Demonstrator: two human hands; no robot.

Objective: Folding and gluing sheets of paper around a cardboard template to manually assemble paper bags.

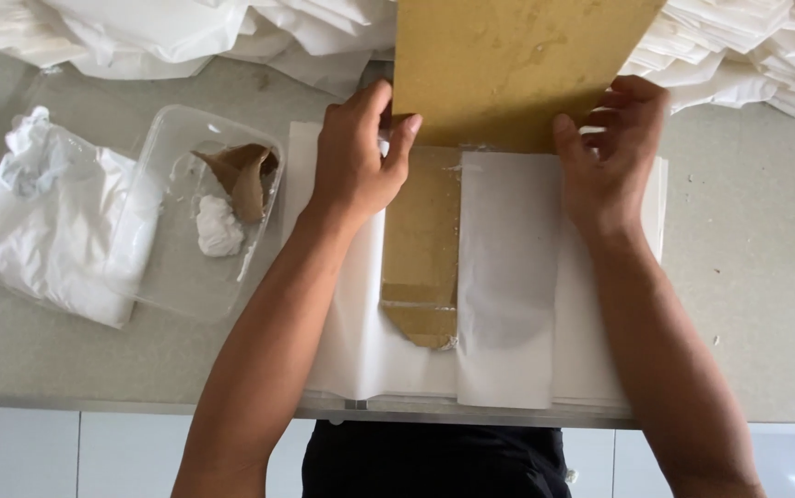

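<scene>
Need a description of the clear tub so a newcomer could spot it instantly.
Start from the grey counter; left of the stacked white sheets under the left hand sits the clear plastic tub. Unlike the crumpled white bag beside it, it is rigid, see-through, holding white paste and a brown scrap.

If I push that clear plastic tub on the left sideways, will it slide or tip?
The clear plastic tub is low and wide, so it should slide rather than tip. It holds only a white lump and a brown paper scrap, so it is probably light. Its thin walls may flex if squeezed.
</scene>
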